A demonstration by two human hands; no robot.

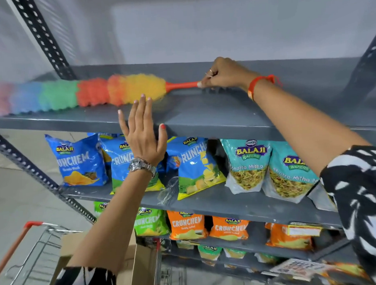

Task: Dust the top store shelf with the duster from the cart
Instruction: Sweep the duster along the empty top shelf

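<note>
Right hand [221, 74] clamped on duster [91, 93] handle; fluffy head lying flat along top shelf [203, 114], reaching leftward from grip. Left hand [142, 131] spread open, empty, at shelf edge. Far tip blurred, probably mid-sweep. Advised: long flat strokes, light pressure, full depth

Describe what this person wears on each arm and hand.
The left hand has a silver metal wristwatch and red polish on the thumbnail. The right hand has a ring on one of its fingers and a red thread bracelet at the wrist. Both arms wear black-and-white patterned sleeves.
</note>
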